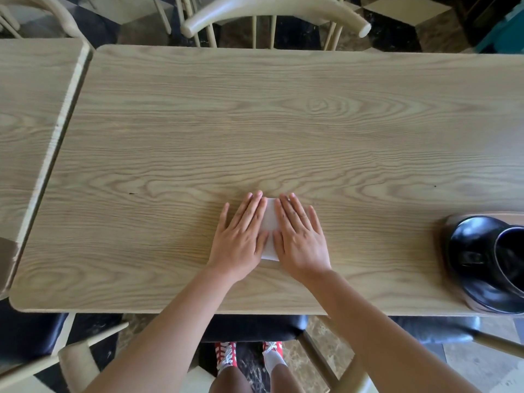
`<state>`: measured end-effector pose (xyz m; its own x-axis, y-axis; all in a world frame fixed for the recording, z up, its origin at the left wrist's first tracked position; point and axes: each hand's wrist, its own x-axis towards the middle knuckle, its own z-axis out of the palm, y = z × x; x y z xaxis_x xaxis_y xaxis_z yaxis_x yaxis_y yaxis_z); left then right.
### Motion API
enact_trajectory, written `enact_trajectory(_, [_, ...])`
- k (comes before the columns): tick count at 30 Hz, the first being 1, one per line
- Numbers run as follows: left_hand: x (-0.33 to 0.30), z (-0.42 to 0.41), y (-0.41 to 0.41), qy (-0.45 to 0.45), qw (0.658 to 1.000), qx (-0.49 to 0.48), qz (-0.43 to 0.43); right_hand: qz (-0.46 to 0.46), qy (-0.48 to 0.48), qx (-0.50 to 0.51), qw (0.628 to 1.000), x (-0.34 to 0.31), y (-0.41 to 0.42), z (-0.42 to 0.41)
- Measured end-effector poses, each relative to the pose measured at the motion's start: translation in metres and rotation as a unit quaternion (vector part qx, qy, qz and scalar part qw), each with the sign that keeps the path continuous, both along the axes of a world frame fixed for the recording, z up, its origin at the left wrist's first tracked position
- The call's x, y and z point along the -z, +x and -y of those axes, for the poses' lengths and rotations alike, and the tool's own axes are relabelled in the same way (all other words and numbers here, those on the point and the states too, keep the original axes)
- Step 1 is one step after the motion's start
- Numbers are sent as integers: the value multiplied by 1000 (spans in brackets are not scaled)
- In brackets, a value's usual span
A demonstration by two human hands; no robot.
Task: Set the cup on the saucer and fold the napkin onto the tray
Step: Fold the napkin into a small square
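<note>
A small white napkin (270,222) lies flat on the wooden table (255,123), folded into a narrow shape. My left hand (241,236) presses on its left side with fingers spread flat. My right hand (300,239) presses on its right side the same way. Only a strip of the napkin shows between the two hands. At the right edge a glossy black cup (507,251) stands on a black saucer (490,296), both cut off by the frame. They rest on a wooden tray (482,215) whose rim shows behind the cup.
A second table (31,123) butts against the left side. A pale wooden chair (272,15) stands at the far side. Another chair (71,361) is at the near left, and a dark seat (255,327) is under the near edge.
</note>
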<state>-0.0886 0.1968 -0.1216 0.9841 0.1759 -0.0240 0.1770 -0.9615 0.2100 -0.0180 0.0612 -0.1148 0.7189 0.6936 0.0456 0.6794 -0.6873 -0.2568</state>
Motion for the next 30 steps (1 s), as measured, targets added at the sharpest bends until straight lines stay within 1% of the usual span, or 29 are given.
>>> enact_trajectory(3, [-4, 2, -2, 18, 1000, -8, -12, -2, -7, -17, 1000, -1, 6, 3])
enact_trajectory(4, [-5, 3, -5, 23, 999, -16, -19, 0, -12, -38, 999, -1, 11, 5])
enact_trajectory(6, [-6, 11, -15, 28, 998, -40, -31, 17, -26, -122, 992, 0, 27, 8])
enact_trajectory(9, [-6, 31, -37, 19, 996, -78, -40, 99, -64, -268, 956, 2, 53, 11])
enact_trajectory(11, [-10, 44, -49, 16, 993, -104, -54, 154, -89, -314, 933, 1, 64, 9])
enact_trajectory(12, [-13, 49, -54, 14, 991, -113, -64, 173, -99, -311, 929, 0, 68, 8])
enact_trajectory(13, [-17, 55, -59, 9, 990, -119, -73, 179, -102, -291, 934, -2, 71, 8])
enact_trajectory(14, [-20, 59, -63, 2, 990, -120, -79, 171, -97, -256, 947, -4, 71, 9])
enact_trajectory(16, [-29, 65, -71, -29, 989, -126, -70, 127, -63, -151, 978, -6, 64, 15])
enact_trajectory(17, [-33, 64, -72, -58, 987, -143, -48, 109, -42, -85, 990, -7, 56, 19])
enact_trajectory(18, [-38, 62, -69, -88, 981, -170, -7, 99, -21, -13, 995, -10, 45, 23])
enact_trajectory(19, [-40, 58, -63, -108, 973, -201, 33, 91, 1, 58, 994, -12, 32, 27])
enact_trajectory(20, [-42, 55, -55, -108, 968, -219, 57, 80, 17, 114, 990, -14, 20, 31])
enact_trajectory(21, [-42, 52, -44, -93, 970, -213, 64, 64, 23, 142, 988, -14, 7, 33])
enact_trajectory(22, [-41, 50, -34, -73, 980, -175, 59, 48, 16, 139, 989, -13, -5, 35])
enact_trajectory(24, [-30, 46, -16, -30, 996, -69, 38, 18, -14, 80, 997, -6, -24, 34])
enact_trajectory(25, [-24, 43, -11, -15, 999, -34, 20, 8, -30, 59, 998, -2, -29, 33])
enact_trajectory(27, [-12, 33, -7, -5, 1000, -1, -7, -12, -50, 60, 997, 1, -32, 31])
enact_trajectory(29, [-6, 24, -9, -25, 999, 22, -9, -16, -61, 67, 996, 2, -33, 32])
enact_trajectory(30, [-5, 21, -11, -40, 999, 19, -7, -15, -61, 69, 996, 1, -33, 32])
